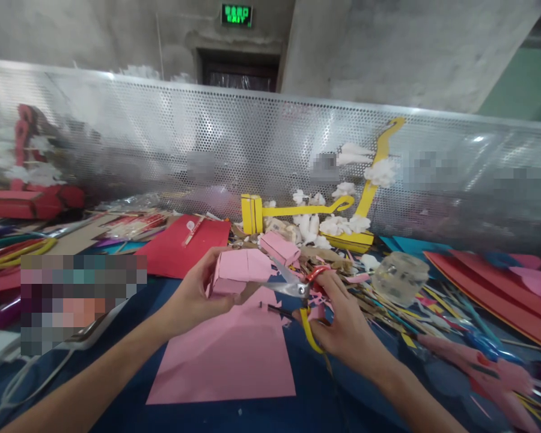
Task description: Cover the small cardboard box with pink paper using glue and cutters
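Note:
My left hand [201, 297] grips a small pink paper box [238, 270] from its left side, thumb below and fingers behind. In my right hand [342, 319] are scissors [300, 288] with one red and one yellow handle loop. Their blades are spread apart, and the tips reach the right end of the box. Beneath both lies a sheet of pink paper [234, 361] on the blue tabletop. A thin dark stick or pen [277, 310] shows just under the scissors, partly hidden by my right hand. Another pink folded piece [279, 248] rests behind the box.
Yellow paper shapes with white fluff [372, 180] stand against the perforated metal panel [234, 138]. Red paper [180, 246] lies at back left. Scraps, a clear tape roll [399, 278] and a pink glue gun [482, 367] crowd the right. A blurred-out device [81, 307] with a cable lies left.

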The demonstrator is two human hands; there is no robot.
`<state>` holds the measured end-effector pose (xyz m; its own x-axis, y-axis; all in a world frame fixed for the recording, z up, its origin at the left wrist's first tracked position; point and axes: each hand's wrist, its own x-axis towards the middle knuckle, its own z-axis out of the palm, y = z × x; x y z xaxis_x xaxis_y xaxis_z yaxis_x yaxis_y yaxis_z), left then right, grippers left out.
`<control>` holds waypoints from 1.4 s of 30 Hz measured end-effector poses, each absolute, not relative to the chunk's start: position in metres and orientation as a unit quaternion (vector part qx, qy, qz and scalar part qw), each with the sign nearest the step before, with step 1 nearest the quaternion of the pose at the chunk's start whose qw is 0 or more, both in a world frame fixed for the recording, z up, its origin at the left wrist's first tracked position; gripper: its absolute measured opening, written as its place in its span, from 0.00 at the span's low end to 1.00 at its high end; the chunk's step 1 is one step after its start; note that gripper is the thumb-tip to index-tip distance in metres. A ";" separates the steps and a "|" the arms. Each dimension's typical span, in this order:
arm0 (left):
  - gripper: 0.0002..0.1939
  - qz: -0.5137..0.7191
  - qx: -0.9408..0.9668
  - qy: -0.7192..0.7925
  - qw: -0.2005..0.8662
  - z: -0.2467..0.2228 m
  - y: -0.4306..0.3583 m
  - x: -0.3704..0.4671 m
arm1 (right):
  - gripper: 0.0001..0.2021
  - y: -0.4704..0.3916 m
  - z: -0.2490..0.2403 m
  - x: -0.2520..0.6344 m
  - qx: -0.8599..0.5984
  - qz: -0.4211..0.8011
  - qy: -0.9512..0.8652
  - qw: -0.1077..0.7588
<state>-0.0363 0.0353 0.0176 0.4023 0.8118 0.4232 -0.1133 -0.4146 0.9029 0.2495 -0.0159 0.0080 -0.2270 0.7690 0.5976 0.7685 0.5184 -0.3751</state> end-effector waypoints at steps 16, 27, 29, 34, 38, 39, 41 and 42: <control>0.32 0.526 0.565 0.357 0.526 0.006 0.047 -0.037 | 0.16 0.000 0.000 0.275 -0.616 -0.151 -0.721 0.280; 0.33 0.415 0.381 0.419 0.712 0.020 0.033 -0.031 | 0.18 0.010 0.011 0.291 -0.586 -0.008 -0.723 0.364; 0.36 0.403 0.402 0.434 0.698 0.018 0.032 -0.031 | 0.18 0.003 0.013 0.278 -0.555 0.016 -0.745 0.370; 0.45 0.395 0.447 0.437 0.674 0.013 0.032 -0.032 | 0.16 -0.014 0.014 0.257 -0.525 0.052 -0.772 0.355; 0.45 0.395 0.492 0.407 0.660 0.013 0.032 -0.031 | 0.19 -0.016 0.010 0.256 -0.510 0.040 -0.779 0.363; 0.45 0.392 0.504 0.402 0.656 0.013 0.032 -0.031 | 0.19 -0.015 0.008 0.256 -0.508 0.035 -0.778 0.367; 0.44 0.389 0.520 0.398 0.648 0.012 0.032 -0.032 | 0.19 -0.015 0.005 0.257 -0.508 0.025 -0.776 0.372; 0.45 0.389 0.524 0.398 0.645 0.012 0.033 -0.032 | 0.20 -0.014 0.005 0.258 -0.509 0.022 -0.776 0.371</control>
<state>-0.0320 0.0327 0.0121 0.3811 0.9184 -0.1063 -0.0840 0.1489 0.9853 0.2576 -0.0143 0.0045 -0.2063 0.8061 0.5546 0.7738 0.4814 -0.4118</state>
